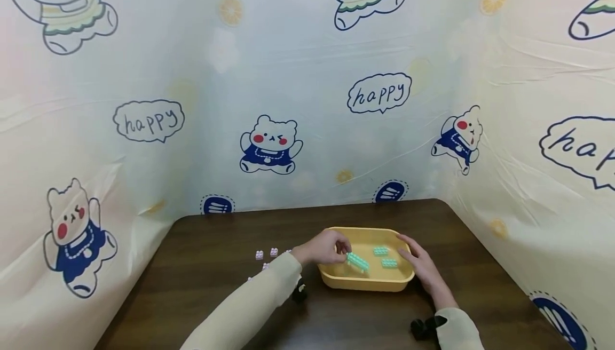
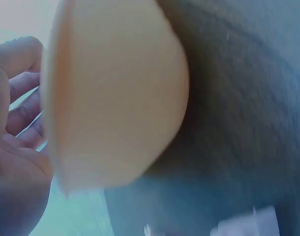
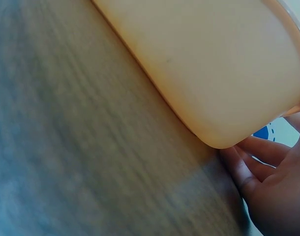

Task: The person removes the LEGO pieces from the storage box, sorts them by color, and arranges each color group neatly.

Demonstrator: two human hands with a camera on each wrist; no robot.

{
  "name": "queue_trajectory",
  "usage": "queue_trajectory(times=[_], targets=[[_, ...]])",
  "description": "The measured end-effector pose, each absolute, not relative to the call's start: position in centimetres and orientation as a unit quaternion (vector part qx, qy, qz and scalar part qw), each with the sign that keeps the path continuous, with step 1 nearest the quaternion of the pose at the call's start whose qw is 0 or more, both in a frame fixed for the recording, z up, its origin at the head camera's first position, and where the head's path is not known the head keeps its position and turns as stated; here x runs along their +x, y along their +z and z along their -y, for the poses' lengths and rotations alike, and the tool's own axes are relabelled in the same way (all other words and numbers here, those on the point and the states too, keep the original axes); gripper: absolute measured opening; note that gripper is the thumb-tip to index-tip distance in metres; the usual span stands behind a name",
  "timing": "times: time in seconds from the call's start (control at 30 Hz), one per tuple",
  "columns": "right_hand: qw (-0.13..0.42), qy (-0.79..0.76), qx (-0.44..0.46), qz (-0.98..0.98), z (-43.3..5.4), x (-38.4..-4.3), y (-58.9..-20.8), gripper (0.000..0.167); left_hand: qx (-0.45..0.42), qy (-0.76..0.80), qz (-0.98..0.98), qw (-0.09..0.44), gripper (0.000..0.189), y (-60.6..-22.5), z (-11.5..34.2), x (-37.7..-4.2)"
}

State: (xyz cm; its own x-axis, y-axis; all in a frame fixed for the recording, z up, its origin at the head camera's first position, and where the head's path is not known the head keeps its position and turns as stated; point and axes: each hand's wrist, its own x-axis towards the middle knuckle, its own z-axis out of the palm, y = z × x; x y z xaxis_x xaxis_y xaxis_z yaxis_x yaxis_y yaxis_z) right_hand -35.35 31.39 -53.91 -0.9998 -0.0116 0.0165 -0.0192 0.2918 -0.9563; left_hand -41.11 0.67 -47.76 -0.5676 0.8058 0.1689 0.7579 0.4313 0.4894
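Observation:
In the head view a yellow plastic bin (image 1: 365,284) stands on the table. My left hand (image 1: 329,247) reaches over its left rim and pinches the end of a long, tilted mint-green toy brick (image 1: 358,262) inside the bin. Two shorter mint-green bricks (image 1: 389,263) lie on the bin's floor to the right. My right hand (image 1: 423,264) holds the bin at its right end, thumb over the rim and fingers along the outside. From the right wrist, these fingers (image 3: 260,150) show against the bin's outer wall (image 3: 214,73). The bin wall (image 2: 115,98) hides the left fingertips in the left wrist view.
Several pink toy bricks (image 1: 259,255) lie on the dark wooden table (image 1: 206,264) left of the bin, partly behind the left sleeve (image 1: 259,302). A printed curtain (image 1: 307,83) hangs around the table's back and sides.

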Motion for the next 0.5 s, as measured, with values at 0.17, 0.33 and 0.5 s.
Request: queue_trajectory(times=[0.17, 0.33, 0.5], targets=[[0.003, 0.595, 0.018, 0.803, -31.3, -35.3, -53.9, 0.053, 0.399, 0.327, -0.856, 0.039, 0.009, -46.8, 2.8, -40.7], [0.008, 0.59, 0.029, 0.807, -31.3, -35.3, -53.9, 0.055, 0.343, 0.378, -0.859, 0.035, 0.01, -46.0, 6.3, -39.7], [-0.002, 0.588, 0.028, 0.808, -31.3, -34.9, -53.6, 0.056, 0.318, 0.404, -0.857, 0.03, 0.008, -46.5, 9.5, -38.5]])
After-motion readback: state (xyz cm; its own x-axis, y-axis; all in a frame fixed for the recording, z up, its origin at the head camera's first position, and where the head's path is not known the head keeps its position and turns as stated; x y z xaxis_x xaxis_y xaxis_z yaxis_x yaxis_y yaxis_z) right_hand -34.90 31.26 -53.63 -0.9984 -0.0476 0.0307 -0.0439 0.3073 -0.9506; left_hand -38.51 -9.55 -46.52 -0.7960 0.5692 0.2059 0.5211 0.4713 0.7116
